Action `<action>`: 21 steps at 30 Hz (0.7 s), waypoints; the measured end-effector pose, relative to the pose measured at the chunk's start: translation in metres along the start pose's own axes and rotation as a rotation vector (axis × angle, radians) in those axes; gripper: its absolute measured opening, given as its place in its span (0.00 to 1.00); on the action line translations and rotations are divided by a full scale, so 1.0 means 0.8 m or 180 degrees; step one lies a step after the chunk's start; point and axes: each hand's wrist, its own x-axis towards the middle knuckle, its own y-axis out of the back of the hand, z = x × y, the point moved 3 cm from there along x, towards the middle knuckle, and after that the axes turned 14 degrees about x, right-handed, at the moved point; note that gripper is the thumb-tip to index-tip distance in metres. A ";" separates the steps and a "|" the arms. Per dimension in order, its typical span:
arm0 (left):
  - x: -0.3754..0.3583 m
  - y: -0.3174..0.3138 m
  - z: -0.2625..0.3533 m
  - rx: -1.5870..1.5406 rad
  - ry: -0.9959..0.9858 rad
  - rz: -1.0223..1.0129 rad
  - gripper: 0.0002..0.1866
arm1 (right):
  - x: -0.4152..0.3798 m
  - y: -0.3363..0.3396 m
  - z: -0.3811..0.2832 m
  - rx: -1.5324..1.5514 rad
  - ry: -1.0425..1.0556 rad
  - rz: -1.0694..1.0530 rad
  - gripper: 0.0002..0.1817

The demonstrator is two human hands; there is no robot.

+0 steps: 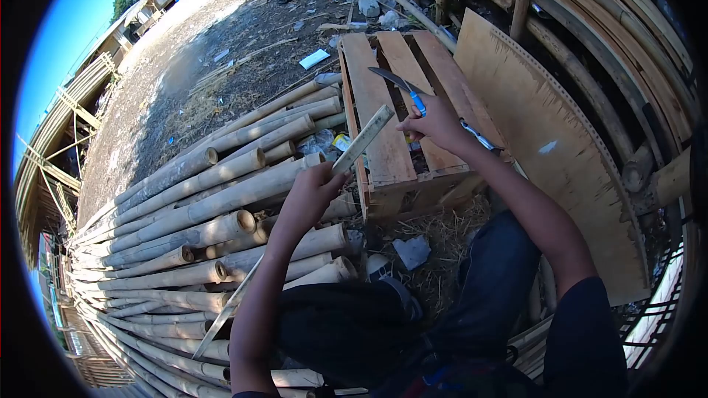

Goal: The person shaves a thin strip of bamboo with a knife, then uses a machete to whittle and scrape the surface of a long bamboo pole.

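Note:
My left hand (313, 190) is closed around a long bamboo strip (366, 138), which slants up past my fingers and trails down behind my forearm. In my right hand (438, 124) is a knife (399, 82) with a blue handle, its dark curved blade pointing up and left, apart from the strip. Both hands are over or beside a slatted wooden crate (387, 133) in front of my knees. On the crate, by my right wrist, lies a shiny metal tool (481, 135), partly hidden by the arm.
Bamboo poles (221, 191) are stacked to the left, their cut ends toward me. A plywood sheet (549, 147) leans at the right, with more poles and boards (582, 15) behind it. Litter and a white piece (315, 59) lie on the dirt ground ahead.

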 end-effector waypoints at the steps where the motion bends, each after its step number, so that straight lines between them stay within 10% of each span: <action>1: -0.001 0.000 -0.001 -0.0022 0.0061 -0.0057 0.21 | -0.003 0.001 0.000 0.0259 -0.0607 -0.0075 0.22; 5: 0.003 -0.003 -0.011 -0.0234 0.0151 -0.0237 0.19 | -0.008 0.003 0.002 0.0749 -0.1133 0.0087 0.24; 11: -0.001 -0.011 -0.014 -0.2248 0.0576 -0.1380 0.11 | -0.024 -0.022 -0.012 0.0899 -0.0098 -0.0360 0.28; 21: 0.001 -0.016 -0.024 -0.2045 0.0470 -0.1131 0.13 | -0.054 -0.070 -0.059 -0.1525 0.1052 -0.0748 0.35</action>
